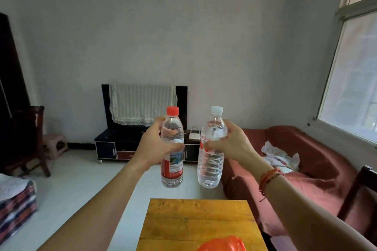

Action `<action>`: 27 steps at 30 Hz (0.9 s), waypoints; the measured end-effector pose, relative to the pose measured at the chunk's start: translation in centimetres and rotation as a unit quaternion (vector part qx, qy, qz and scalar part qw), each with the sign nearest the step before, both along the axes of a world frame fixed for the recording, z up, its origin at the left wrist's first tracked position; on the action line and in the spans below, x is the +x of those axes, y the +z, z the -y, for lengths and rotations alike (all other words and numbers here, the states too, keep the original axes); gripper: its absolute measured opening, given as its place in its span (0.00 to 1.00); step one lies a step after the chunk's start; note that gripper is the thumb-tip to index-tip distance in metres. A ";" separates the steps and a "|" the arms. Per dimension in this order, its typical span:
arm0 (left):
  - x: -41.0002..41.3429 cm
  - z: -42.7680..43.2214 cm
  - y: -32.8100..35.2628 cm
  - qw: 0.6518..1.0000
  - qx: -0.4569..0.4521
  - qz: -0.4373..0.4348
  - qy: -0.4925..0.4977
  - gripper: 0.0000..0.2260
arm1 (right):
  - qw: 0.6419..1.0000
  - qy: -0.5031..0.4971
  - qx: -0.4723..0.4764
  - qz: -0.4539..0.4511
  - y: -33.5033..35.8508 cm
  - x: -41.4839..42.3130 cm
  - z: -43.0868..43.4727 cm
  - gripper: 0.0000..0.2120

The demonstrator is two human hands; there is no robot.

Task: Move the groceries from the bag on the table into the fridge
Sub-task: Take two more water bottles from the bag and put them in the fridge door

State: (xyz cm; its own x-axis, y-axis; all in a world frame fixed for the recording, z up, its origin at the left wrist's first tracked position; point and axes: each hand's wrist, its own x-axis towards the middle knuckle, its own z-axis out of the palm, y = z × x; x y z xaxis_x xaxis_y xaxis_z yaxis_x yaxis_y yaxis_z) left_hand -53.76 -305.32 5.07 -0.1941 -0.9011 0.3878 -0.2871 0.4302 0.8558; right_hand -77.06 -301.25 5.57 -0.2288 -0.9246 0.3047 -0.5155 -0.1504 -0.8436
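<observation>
I have both hands raised in front of me, beyond the far edge of the wooden table (195,220), each wrapped round a water bottle. The left hand (157,144) grips the red-capped bottle (172,128) round its middle, fingers and thumb curled onto the plastic just above the red label. The right hand (230,144) grips the white-capped bottle (211,167) round its upper half in the same way, fingers clamped on it. Both bottles are upright, near each other but not touching, and look close to full. The orange bag (222,244) lies at the near edge of the table below my arms, and I cannot tell what else it holds. No fridge shows in this view, so I judge the step in hand to be the carry: turn away from the table and find the door. To do it well I would hold the bottles vertical and apart so they don't knock. I would grip firmly enough that the thin walls don't slip, yet without crushing them. I would also plan on freeing one hand, perhaps by setting a bottle down, since a closed fridge door needs a hand to open it.
</observation>
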 end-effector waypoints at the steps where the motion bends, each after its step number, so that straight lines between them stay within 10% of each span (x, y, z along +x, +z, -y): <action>1: 0.2 -0.2 0.1 1.000 0.000 0.002 0.006 0.32 | 1.000 0.004 -0.002 0.002 0.1 0.2 0.0 0.27; 27: 16.8 -10.1 -0.1 0.971 -0.025 -0.006 0.239 0.30 | 0.967 0.254 -0.016 -0.030 -0.7 18.2 1.8 0.28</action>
